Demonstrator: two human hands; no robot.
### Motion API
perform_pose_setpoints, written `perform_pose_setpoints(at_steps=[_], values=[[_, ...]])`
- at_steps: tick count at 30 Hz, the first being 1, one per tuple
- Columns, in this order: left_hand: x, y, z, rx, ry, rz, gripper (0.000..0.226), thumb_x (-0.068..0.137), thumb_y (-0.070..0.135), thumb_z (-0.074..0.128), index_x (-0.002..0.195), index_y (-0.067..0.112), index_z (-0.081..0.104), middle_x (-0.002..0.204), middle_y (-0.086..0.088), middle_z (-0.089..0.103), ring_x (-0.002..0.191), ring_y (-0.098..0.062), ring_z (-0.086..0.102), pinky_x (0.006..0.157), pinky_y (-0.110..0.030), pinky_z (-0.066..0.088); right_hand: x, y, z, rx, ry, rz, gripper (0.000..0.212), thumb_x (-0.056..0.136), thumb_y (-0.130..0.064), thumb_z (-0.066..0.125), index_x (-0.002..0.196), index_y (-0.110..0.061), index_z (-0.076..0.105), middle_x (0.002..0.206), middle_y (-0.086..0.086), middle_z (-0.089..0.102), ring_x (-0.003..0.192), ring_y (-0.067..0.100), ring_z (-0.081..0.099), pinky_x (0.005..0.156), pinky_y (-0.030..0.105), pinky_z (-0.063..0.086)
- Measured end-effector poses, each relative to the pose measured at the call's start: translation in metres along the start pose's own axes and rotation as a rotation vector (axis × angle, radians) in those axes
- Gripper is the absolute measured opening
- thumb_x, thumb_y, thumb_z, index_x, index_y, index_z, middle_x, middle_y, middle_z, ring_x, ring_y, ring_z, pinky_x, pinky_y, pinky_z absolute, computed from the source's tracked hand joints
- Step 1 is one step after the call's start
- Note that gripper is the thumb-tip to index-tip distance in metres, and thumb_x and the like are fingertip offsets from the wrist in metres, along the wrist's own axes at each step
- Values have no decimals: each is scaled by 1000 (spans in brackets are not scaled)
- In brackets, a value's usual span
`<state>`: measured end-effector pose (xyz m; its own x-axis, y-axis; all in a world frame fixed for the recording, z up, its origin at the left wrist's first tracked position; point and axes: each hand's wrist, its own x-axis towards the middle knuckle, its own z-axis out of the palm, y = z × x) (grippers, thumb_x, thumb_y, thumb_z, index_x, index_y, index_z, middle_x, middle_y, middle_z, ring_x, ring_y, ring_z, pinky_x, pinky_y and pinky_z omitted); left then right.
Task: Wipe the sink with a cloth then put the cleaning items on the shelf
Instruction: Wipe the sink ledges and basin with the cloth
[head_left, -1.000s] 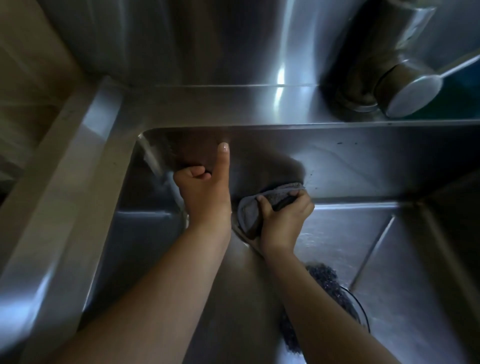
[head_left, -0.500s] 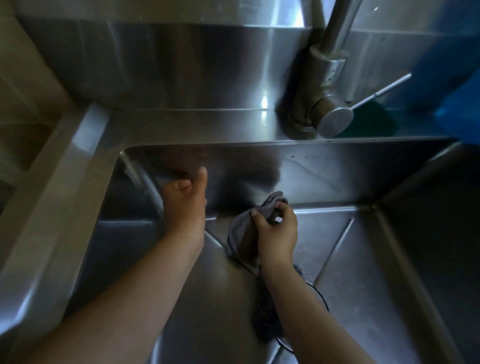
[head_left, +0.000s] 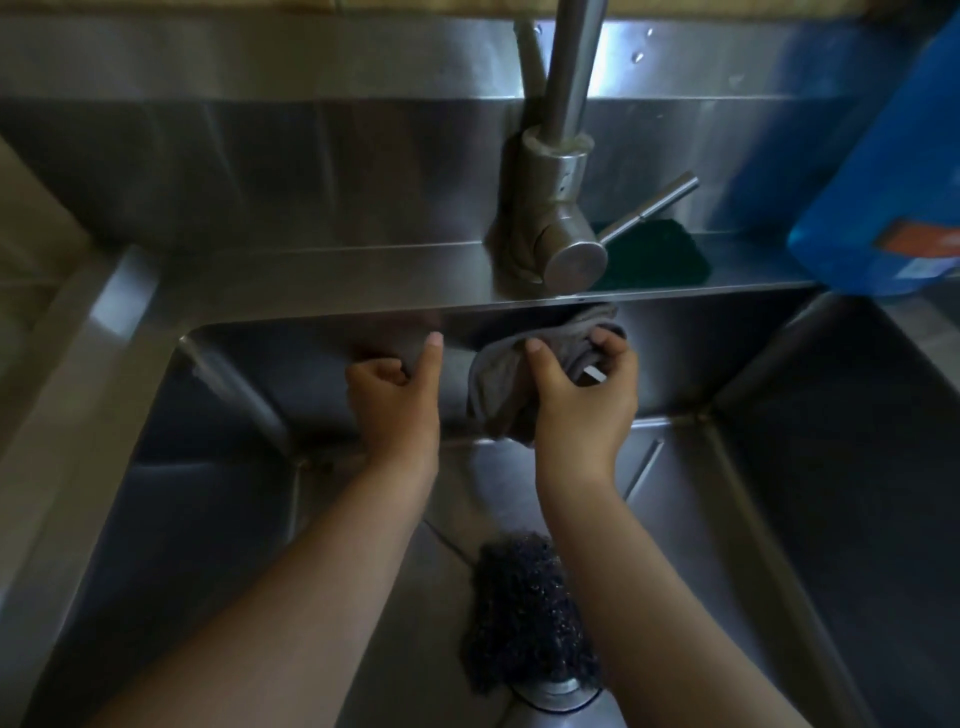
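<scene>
Both my hands are down inside the stainless steel sink (head_left: 810, 509), near its back wall. A crumpled grey cloth (head_left: 501, 379) is gripped in my right hand (head_left: 582, 400), held just below the sink's back rim under the tap. My left hand (head_left: 397, 400) is to the left of the cloth, fingers curled in and thumb pointing up, with nothing in it. A dark wiry scrubber (head_left: 524, 618) lies on the sink floor beside the drain (head_left: 556, 693), between my forearms.
A steel tap (head_left: 558, 208) with a side lever stands on the back ledge. A dark green scouring pad (head_left: 654, 254) lies on the ledge to its right. A blue packet (head_left: 878, 197) stands at the far right. A raised steel rim (head_left: 88, 364) borders the sink's left side.
My view has tilted up, showing more of the tap and ledge. My right hand has lifted the cloth up and to the right along the back wall. My left hand stays curled beside it.
</scene>
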<state>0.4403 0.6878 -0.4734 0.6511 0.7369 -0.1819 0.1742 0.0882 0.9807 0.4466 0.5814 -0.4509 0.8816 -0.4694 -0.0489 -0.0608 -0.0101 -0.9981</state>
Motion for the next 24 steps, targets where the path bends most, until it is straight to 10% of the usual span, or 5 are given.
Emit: perform_pose_setpoints(at_steps=[16, 24], values=[[-2, -7, 13, -28, 71, 20, 38, 75, 41, 69, 75, 30, 33, 84, 5, 46, 86, -21, 55, 87, -46, 51, 9, 20, 22, -33, 9, -66, 51, 69, -19, 80, 105, -18, 44, 106, -9, 39, 103, 5, 42, 91, 17, 33], [-4, -8, 15, -56, 69, 57, 37, 80, 31, 67, 75, 27, 31, 80, 7, 41, 71, -5, 45, 62, -10, 40, 13, 65, 20, -170, -42, -75, 50, 68, -13, 81, 103, -7, 45, 107, -4, 38, 92, -4, 34, 80, 2, 26]])
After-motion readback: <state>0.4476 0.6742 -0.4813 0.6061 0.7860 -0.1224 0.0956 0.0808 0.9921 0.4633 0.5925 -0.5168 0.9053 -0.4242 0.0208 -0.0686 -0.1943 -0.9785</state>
